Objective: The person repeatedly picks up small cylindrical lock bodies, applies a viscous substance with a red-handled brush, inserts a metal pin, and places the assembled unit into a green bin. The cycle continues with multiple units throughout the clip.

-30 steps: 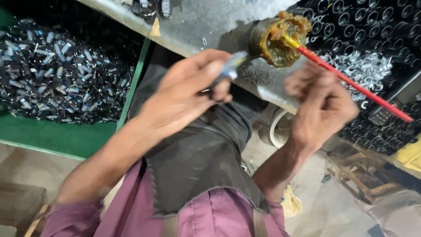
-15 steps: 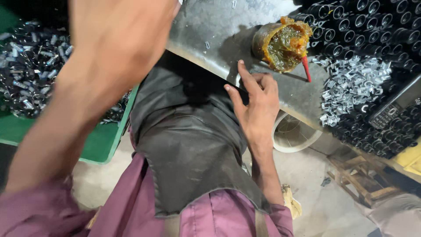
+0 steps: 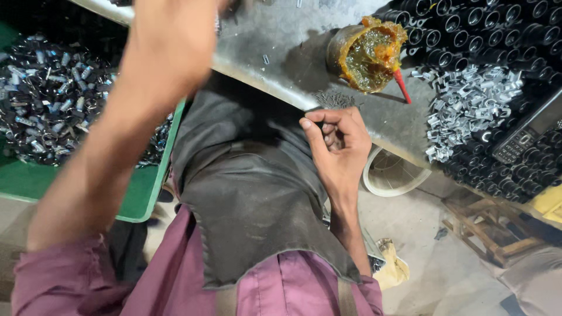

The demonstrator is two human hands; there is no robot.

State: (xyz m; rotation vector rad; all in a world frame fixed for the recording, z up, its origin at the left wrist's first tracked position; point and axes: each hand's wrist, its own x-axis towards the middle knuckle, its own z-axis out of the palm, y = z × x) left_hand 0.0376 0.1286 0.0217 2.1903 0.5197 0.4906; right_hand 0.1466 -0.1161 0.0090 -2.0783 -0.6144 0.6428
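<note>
We find our right hand [image 3: 336, 149] curled at the bench edge [image 3: 275, 79], seemingly empty; left hand [image 3: 175, 41] raised, fingers unseen. Grease tin [image 3: 366, 52] untouched; black tubes [image 3: 497, 29] stacked behind.

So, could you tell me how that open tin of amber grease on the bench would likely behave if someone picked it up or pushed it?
The tin would probably be slippery to grip, since amber grease has run over its rim and side. It already leans over, so a push may tip it further or roll it. The red stick poking out of it could shift or drop out.
</note>
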